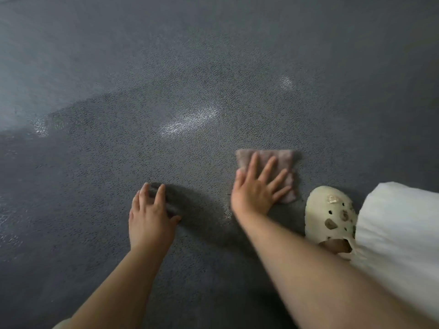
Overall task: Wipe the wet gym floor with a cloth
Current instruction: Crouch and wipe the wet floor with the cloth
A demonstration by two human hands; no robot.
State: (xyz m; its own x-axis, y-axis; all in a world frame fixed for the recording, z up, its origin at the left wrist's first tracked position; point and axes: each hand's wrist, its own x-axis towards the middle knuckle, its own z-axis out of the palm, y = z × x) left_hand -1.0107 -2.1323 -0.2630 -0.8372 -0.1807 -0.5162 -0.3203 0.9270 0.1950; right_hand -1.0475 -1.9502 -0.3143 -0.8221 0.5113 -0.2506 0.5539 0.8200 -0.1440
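so your right hand (257, 189) lay flat, fingers spread, on the folded pinkish-grey cloth (282, 162) on the speckled grey floor (142, 91); your left hand (149, 210) rested open, well apart.

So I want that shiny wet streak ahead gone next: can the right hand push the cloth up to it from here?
Probably yes. The right hand lies flat on the cloth, and only bare floor separates it from the shiny streak. The clog sits off to the side.
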